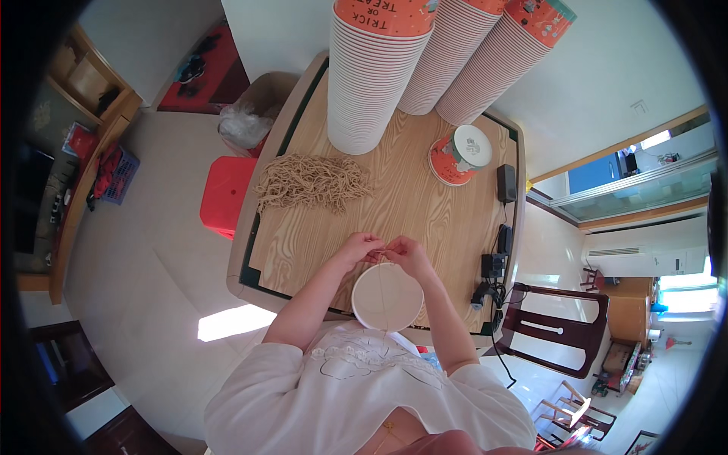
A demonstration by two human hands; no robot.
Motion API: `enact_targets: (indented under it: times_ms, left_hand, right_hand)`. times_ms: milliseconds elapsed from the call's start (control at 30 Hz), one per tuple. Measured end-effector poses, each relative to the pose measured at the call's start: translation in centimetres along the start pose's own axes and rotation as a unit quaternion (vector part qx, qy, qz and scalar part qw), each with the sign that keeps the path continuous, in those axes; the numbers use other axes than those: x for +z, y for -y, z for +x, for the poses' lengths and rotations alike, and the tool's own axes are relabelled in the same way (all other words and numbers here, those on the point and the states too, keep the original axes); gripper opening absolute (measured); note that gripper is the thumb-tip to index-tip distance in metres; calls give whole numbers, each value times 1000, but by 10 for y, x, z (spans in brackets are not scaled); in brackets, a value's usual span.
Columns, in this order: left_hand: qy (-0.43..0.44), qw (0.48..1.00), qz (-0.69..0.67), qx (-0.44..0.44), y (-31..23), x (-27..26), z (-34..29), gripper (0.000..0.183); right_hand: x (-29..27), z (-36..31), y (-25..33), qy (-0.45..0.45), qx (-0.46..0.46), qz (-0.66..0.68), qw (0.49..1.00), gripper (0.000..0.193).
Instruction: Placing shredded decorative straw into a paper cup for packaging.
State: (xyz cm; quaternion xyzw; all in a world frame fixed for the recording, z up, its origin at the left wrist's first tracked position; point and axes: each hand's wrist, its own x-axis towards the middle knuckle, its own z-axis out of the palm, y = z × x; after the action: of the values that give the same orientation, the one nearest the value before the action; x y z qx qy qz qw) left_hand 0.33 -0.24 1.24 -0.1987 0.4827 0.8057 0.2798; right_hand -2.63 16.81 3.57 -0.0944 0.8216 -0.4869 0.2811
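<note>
White short-sleeved shirt (326, 398) with lace trim (364, 356)

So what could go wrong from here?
1. The thin string might slip: the left hand and right hand appear to pinch it near the far rim of the white bucket.
2. The bucket is by the near edge of the table; a tug could shift it.
3. The string pile looks tangled; strands may snag when pulled out.

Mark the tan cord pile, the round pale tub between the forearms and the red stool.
Tan cord pile (315, 184), head view: middle of the heap.
Round pale tub (369, 297), head view: round face.
Red stool (224, 193), head view: seat top.
</note>
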Motion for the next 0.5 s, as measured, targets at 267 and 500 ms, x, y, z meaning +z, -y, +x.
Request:
enact_targets:
  times_ms: [267,500]
  left_hand:
    - [22,998,60,-15,4,-9,-1,13]
    - [9,997,70,-11,4,-10,1,13]
  right_hand:
    - [0,3,-6,-11,6,40,999,7]
    - [-3,2,-5,-6,19,7,1000,10]
